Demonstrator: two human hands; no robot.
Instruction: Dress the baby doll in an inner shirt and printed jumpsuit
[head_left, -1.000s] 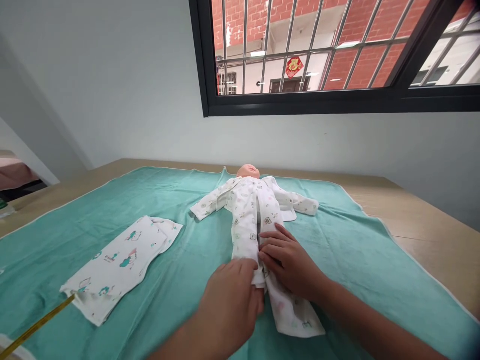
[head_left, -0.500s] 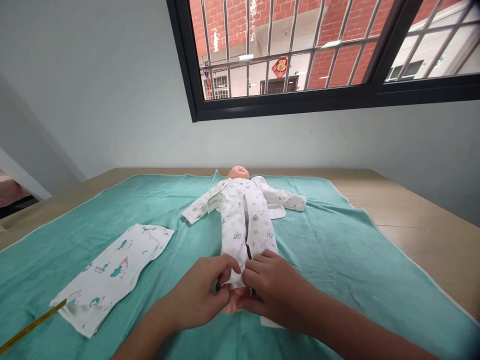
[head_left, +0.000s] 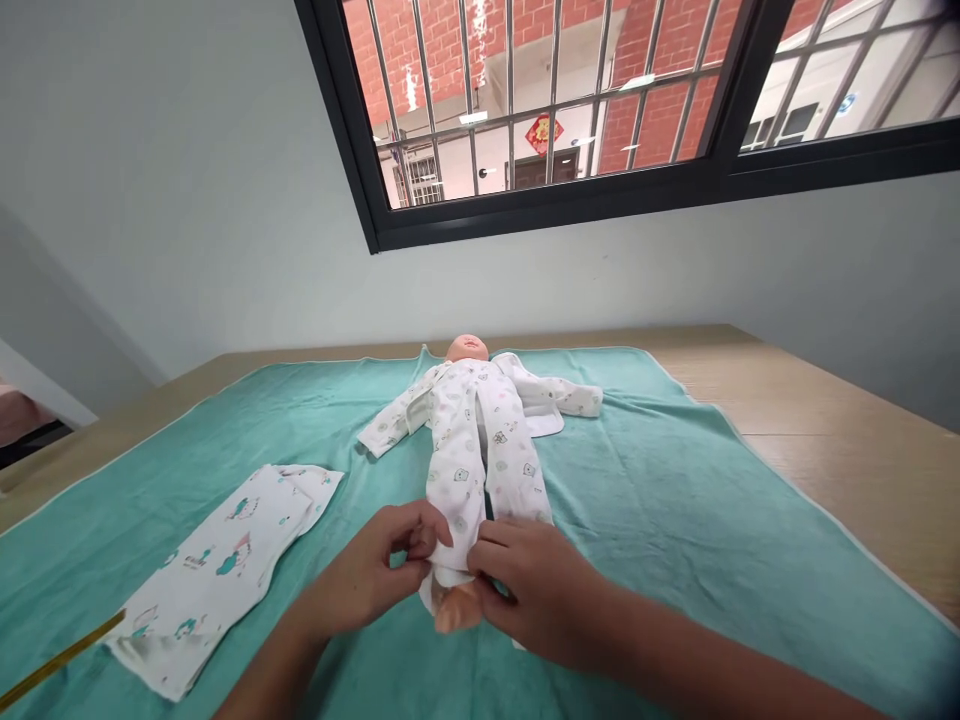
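A baby doll (head_left: pixel 466 348) lies on its back on a teal towel (head_left: pixel 660 500), dressed in a white printed sleepsuit (head_left: pixel 480 440). My left hand (head_left: pixel 375 575) pinches the cuff of the doll's left-side trouser leg, fingers closed on the cloth. My right hand (head_left: pixel 536 590) grips the other leg's hem beside it, fingers curled on the fabric. A bare doll foot (head_left: pixel 456 612) pokes out between my two hands.
A folded white printed garment (head_left: pixel 225 560) lies on the towel to the left. A yellow tape or ruler (head_left: pixel 52 662) crosses the lower left corner. The wooden table (head_left: pixel 840 440) shows bare at the right. A barred window (head_left: pixel 600 100) is in the wall behind.
Both hands have slid down the doll's legs to the cuffs. The trouser legs have bunched upward and a bare foot has come out. The view has shifted rightward.
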